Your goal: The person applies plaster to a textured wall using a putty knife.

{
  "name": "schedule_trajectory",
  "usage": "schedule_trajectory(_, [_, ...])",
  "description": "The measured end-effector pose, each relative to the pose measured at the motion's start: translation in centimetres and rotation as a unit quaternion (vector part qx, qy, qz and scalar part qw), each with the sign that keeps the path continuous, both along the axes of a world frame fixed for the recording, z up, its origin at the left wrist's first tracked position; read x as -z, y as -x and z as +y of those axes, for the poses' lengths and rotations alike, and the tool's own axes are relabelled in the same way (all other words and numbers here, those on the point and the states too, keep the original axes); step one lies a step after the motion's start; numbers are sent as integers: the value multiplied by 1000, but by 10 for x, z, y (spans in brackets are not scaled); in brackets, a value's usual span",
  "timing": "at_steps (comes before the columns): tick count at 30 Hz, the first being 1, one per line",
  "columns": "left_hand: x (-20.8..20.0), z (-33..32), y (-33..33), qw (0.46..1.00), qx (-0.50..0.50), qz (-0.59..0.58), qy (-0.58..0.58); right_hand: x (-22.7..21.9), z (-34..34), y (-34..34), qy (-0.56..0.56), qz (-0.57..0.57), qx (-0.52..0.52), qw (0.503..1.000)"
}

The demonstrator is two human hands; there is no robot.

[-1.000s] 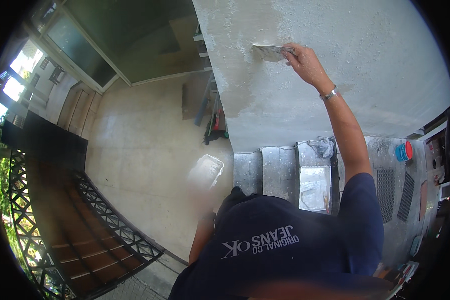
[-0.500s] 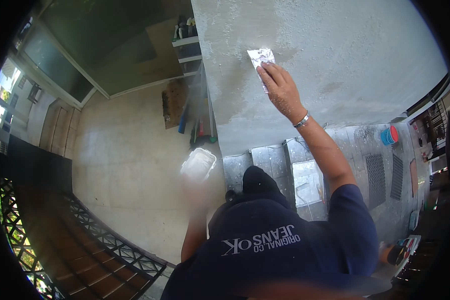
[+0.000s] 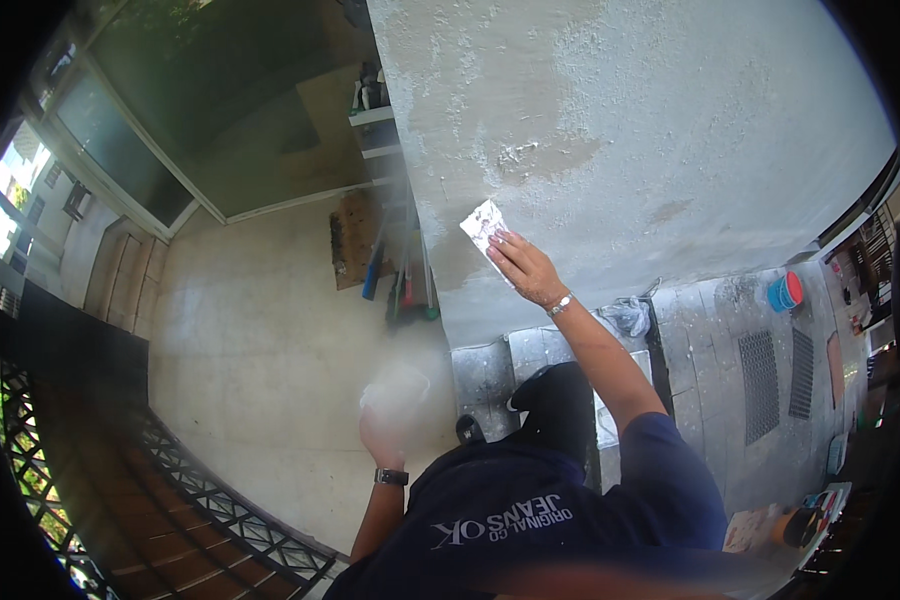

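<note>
My right hand [image 3: 526, 268] is closed around a flat, putty-smeared scraper blade [image 3: 483, 222], its fingers lying across the face. The blade is at the grey wall [image 3: 710, 170], low and near its left edge. Above it, a rough dab of putty [image 3: 517, 154] sticks to a darker, smoother patch. Lower left, my left hand [image 3: 380, 437] grips a shallow white tub [image 3: 402, 388] at its near end. A hazy smear blurs the tub, so its contents are hard to make out.
Brooms and other long-handled tools [image 3: 402, 290] lean by the wall's left corner, beside a brown mat [image 3: 353, 240]. Steps and grey paving run below the wall, with a crumpled plastic bag [image 3: 627, 317]. Farther right are a blue and red bucket [image 3: 785, 291] and dark grid mats [image 3: 758, 385].
My right hand has moved the scraper down and left along the wall, leaving a putty dab above. The left hand and tub are slightly lower. My view has shifted a little.
</note>
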State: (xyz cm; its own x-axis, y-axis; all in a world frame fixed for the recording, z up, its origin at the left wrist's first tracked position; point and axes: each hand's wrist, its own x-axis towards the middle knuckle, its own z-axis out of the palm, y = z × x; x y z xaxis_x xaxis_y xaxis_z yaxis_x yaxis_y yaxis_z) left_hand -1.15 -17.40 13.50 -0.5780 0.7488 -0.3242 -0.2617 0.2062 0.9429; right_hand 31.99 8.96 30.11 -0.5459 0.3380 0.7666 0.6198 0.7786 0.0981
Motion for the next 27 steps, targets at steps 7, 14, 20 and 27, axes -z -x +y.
schedule_trajectory(7, [25, 8, -1, 979, 74, 192, -3, -100, -11, 3, -97, 83, 122, 984])
schedule_trajectory(14, [-50, 17, -38, 1000, 16, -20, -5, -43, -26, 32, 17, 19, 107, 994])
schedule_trajectory(20, [-90, 14, -46, 998, -15, -60, 23, -52, -43, 38, 34, 369, 171, 913])
schedule_trajectory(27, [-58, -1, -32, 999, 15, -15, 25, -73, -20, 111, 56, 378, 141, 913])
